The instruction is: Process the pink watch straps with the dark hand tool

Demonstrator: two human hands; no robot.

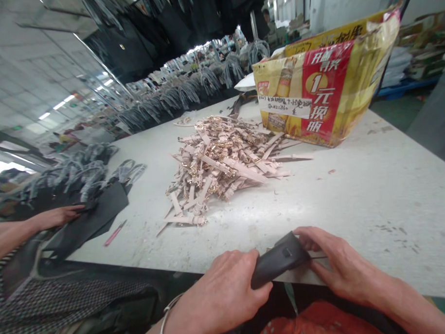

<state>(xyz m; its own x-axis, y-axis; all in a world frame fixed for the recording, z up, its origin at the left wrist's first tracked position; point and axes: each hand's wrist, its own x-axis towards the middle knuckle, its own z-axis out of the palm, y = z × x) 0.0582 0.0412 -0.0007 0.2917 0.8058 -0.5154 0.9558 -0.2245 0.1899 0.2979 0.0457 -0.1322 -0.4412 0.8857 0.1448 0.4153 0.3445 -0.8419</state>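
A dark, folded leather-like piece with a small slot near its upper end is held over the front edge of the table. My left hand is closed round its lower left end, thumb and fingers pressed together. At its other end, my right hand pinches the edge between thumb and fingers. Beyond my hands lies a heap of pale pink straps with gold-coloured buckles, on the whitish table.
A yellow and red cardboard box stands behind the heap. At left, a co-worker's hand touches dark flat pieces. A pink pen-like tool lies nearby. Dark bags hang at the back.
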